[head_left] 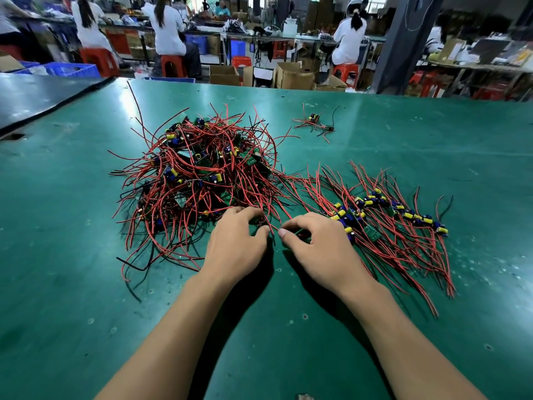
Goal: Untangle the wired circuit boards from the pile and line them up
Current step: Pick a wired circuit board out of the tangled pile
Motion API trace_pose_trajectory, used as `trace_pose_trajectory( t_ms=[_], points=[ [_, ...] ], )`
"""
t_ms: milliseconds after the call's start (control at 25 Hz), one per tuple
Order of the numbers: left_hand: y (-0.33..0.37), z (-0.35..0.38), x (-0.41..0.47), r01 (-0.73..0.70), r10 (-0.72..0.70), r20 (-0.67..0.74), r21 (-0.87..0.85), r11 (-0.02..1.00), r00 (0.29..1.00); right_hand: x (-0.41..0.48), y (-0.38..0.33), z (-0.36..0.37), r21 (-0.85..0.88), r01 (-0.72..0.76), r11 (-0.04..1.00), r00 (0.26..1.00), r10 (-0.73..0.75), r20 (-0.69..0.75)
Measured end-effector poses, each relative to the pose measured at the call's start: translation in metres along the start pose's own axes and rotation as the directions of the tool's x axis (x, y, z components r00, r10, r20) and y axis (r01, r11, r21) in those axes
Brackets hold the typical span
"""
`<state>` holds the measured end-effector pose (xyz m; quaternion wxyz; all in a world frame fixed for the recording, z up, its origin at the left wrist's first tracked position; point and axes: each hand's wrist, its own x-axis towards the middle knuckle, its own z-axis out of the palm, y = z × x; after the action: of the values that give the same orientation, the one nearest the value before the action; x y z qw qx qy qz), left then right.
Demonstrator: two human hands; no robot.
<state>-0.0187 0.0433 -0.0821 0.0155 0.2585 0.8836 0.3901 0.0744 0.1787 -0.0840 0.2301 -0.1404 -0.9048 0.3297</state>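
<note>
Hands first: left hand (pixel 235 241) and right hand (pixel 317 243) sit close together mid-worktop (pixel 72 269), each pinching red wires (pixel 269 222) between the pile (pixel 199 174) and the row (pixel 389 215) toward the right edge, and since these boards (pixel 372 232) look light but snaggy, I'd grab the stiff board, not the floppy leads.

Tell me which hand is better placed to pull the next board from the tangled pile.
Left. The left hand has its fingertips at the near edge of the pile; the right hand sits beside the lined-up row, better suited to placing.
</note>
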Motion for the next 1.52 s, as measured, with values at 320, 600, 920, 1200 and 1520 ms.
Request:
trace_pose_trajectory(
  t_ms=[320, 600, 920, 1200, 1520],
  points=[
    [0.002, 0.000, -0.008, -0.167, 0.147, -0.127, -0.164, 0.972, 0.981, 0.001, -0.002, -0.003, 0.108, -0.057, 0.992, 0.998, 0.059, -0.012],
    [0.023, 0.005, -0.031, -0.380, 0.308, -0.249, -0.333, 0.863, 0.918, -0.001, -0.007, -0.010, 0.277, 0.069, 0.959, 0.995, -0.087, 0.055],
    [0.016, 0.005, -0.026, -0.133, 0.057, -0.205, -0.380, 0.916, 0.977, 0.009, -0.020, -0.024, 0.935, -0.138, 0.326, 0.957, 0.287, 0.041],
    [0.021, 0.006, -0.023, 0.003, 0.000, 0.004, -0.714, 0.700, 1.000, 0.004, -0.030, -0.023, 0.788, -0.567, 0.239, 0.823, 0.189, 0.535],
    [0.024, 0.005, -0.022, 0.068, -0.006, 0.075, -0.868, 0.492, 0.997, -0.003, -0.026, -0.013, 0.316, -0.369, 0.874, 0.896, 0.243, 0.371]
  ],
)
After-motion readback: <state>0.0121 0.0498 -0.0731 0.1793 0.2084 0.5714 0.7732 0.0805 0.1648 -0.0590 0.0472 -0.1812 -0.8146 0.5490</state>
